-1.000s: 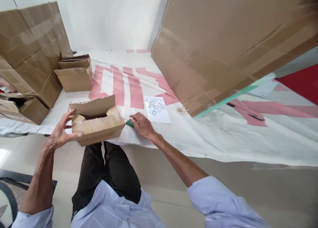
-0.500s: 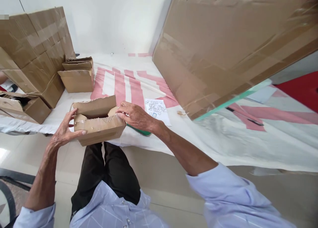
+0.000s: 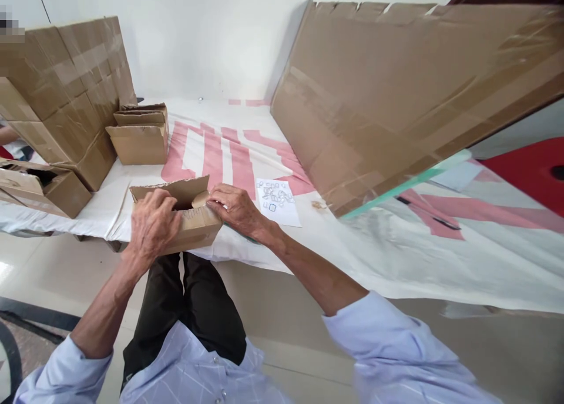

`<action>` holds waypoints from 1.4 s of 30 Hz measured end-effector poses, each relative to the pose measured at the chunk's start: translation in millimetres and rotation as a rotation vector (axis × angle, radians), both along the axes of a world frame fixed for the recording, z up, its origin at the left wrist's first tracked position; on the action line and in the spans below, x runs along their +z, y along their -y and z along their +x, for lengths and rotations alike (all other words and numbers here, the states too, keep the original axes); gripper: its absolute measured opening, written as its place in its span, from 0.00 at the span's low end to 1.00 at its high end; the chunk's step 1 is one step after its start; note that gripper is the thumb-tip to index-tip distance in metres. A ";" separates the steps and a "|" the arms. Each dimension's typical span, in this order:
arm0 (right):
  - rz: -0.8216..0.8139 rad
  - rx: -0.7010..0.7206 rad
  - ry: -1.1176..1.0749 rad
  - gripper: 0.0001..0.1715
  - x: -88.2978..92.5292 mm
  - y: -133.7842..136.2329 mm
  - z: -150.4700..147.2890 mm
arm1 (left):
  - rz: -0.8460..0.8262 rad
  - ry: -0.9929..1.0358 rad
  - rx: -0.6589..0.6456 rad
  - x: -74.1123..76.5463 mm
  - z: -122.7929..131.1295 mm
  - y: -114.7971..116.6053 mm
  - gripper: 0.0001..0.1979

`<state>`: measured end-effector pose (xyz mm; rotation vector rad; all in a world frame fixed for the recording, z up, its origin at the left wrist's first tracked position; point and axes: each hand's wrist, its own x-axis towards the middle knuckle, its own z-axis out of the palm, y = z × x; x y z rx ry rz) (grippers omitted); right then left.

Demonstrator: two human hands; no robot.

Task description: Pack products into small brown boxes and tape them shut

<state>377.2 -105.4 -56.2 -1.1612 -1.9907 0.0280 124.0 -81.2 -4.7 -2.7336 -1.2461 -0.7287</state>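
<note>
A small cardboard box (image 3: 194,231) with its top open sits at the table's front edge, before my legs. Across its front left rim lies my left hand (image 3: 152,225), fingers bent over the edge toward the opening; their tips are hidden. My right hand (image 3: 233,207) pinches the right end of the box, by a rounded end flap. The back flap (image 3: 187,189) stands up. What lies inside the box cannot be made out. Partly covered by my right wrist, a flat green-edged object (image 3: 247,237) rests beside the box.
A sheet with line drawings (image 3: 278,201) lies right of my right hand. Another open box (image 3: 141,142) stands behind left, near stacked cartons (image 3: 79,93). A large cardboard panel (image 3: 396,93) leans at right. A dark pen-like item (image 3: 445,223) and a red chair (image 3: 529,169) are farther right.
My left hand has moved from the left end of the box rightward onto its front rim, fingers now bent over it. My right hand keeps its place at the right end.
</note>
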 end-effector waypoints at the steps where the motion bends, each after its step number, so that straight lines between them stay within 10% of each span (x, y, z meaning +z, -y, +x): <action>1: 0.030 -0.008 0.030 0.19 -1.7 -1.5 -0.1 | -0.060 -0.022 -0.033 1.3 7.2 0.0 0.10; 11: 0.224 -0.089 0.251 0.20 -15.4 -1.7 -2.6 | -0.508 0.051 -0.070 6.2 51.2 -9.6 0.08; 42: 0.100 -0.106 -0.099 0.12 -23.7 24.3 -5.7 | -0.540 0.200 -0.107 -6.1 47.5 -12.5 0.08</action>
